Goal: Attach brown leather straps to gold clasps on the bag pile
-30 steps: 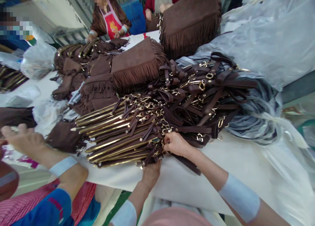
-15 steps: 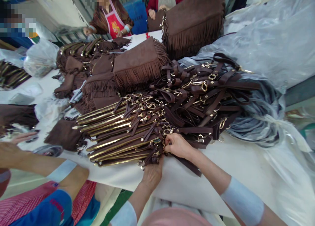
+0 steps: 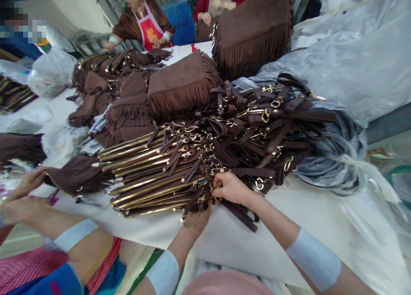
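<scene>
A row of dark brown pouches with gold zippers [image 3: 150, 194] lies in front of me, their zipped edges facing up. At the near right end of that row, my right hand [image 3: 229, 188] is closed in a pinch on a brown wrist strap [image 3: 242, 216] by its gold metal clasp. The strap's loop hangs toward me below the hand. My left hand [image 3: 197, 222] reaches under the ends of the nearest pouches, touching them; its fingers are hidden. Beyond my right hand spreads a heap of brown wrist straps [image 3: 263, 136] with gold clasps.
Fringed brown bags [image 3: 180, 78] are piled behind the pouches. Clear plastic-wrapped grey cords [image 3: 337, 158] lie to the right. A co-worker's hand [image 3: 32, 181] at left holds a brown fringed pouch [image 3: 77, 175]. Two people stand across the white table [image 3: 272, 235].
My hands stay nearly in place at the pouch ends, and the strap below my right hand has shifted slightly. The co-worker at left has taken hold of a fringed pouch and raised its edge.
</scene>
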Demonstrator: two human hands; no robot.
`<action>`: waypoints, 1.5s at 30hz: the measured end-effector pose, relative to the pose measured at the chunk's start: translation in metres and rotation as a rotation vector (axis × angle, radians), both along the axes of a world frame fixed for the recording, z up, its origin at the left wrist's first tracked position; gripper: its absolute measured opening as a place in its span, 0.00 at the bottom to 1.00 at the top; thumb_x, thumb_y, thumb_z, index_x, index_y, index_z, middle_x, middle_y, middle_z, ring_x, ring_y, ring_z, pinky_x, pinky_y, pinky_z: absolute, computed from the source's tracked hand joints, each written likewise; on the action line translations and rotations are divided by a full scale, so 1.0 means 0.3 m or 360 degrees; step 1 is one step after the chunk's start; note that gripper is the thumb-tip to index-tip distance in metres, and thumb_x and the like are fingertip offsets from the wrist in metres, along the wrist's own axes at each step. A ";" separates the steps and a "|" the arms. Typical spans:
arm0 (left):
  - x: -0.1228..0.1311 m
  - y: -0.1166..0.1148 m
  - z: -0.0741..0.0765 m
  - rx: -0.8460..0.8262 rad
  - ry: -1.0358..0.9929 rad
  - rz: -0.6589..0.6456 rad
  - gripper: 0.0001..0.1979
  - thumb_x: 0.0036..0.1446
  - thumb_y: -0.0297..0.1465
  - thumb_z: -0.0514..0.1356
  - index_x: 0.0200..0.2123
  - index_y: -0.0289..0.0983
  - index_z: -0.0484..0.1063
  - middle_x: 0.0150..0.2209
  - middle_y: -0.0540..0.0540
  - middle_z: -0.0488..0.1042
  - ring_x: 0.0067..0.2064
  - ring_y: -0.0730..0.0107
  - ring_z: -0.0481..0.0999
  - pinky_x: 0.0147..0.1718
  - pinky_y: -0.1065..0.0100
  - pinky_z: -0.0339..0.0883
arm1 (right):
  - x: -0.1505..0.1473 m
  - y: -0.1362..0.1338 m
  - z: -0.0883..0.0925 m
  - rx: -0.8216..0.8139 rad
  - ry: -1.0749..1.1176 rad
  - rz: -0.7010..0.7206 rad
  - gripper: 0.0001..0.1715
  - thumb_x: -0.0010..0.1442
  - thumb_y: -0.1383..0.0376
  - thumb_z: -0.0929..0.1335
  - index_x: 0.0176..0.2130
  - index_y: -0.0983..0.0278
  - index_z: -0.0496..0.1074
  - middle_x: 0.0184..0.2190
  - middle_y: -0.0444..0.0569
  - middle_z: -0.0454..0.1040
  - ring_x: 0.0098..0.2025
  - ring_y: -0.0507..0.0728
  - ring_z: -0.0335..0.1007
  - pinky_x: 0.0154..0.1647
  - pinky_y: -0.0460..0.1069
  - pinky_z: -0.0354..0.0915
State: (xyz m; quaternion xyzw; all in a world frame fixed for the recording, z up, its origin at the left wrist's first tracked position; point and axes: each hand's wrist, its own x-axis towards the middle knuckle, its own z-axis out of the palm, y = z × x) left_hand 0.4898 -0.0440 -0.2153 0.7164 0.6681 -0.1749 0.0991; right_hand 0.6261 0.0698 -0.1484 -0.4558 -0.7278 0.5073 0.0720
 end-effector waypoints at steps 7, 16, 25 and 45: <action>0.010 -0.001 -0.006 -0.0010 0.0010 0.0050 0.21 0.57 0.23 0.49 0.54 0.40 0.64 0.51 0.39 0.70 0.51 0.54 0.70 0.49 0.52 0.64 | 0.076 -0.036 -0.070 0.0033 -0.0009 -0.0130 0.07 0.48 0.64 0.68 0.31 0.65 0.68 0.22 0.40 0.68 0.25 0.51 0.62 0.26 0.45 0.55; -0.023 -0.018 -0.039 -0.0116 0.0028 0.0032 0.24 0.55 0.19 0.48 0.54 0.39 0.63 0.51 0.37 0.69 0.51 0.54 0.70 0.49 0.51 0.65 | 0.108 -0.344 -0.124 0.1344 0.0198 -0.0245 0.15 0.57 0.73 0.58 0.43 0.65 0.66 0.39 0.53 0.71 0.43 0.57 0.65 0.44 0.54 0.60; -0.037 -0.008 -0.043 -0.0147 0.0067 0.0017 0.23 0.56 0.21 0.48 0.54 0.38 0.63 0.55 0.37 0.65 0.57 0.50 0.62 0.55 0.45 0.53 | 0.344 -0.346 -0.199 0.1032 -0.0037 -0.1006 0.10 0.60 0.69 0.58 0.42 0.62 0.63 0.37 0.51 0.68 0.41 0.56 0.65 0.43 0.51 0.65; -0.047 0.007 -0.052 -0.0349 -0.0032 0.0023 0.24 0.58 0.23 0.45 0.58 0.38 0.56 0.56 0.38 0.63 0.58 0.55 0.60 0.56 0.50 0.54 | 0.588 -0.202 -0.267 0.0492 -0.1097 -0.0812 0.11 0.62 0.63 0.57 0.32 0.62 0.65 0.35 0.51 0.66 0.37 0.58 0.67 0.32 0.50 0.62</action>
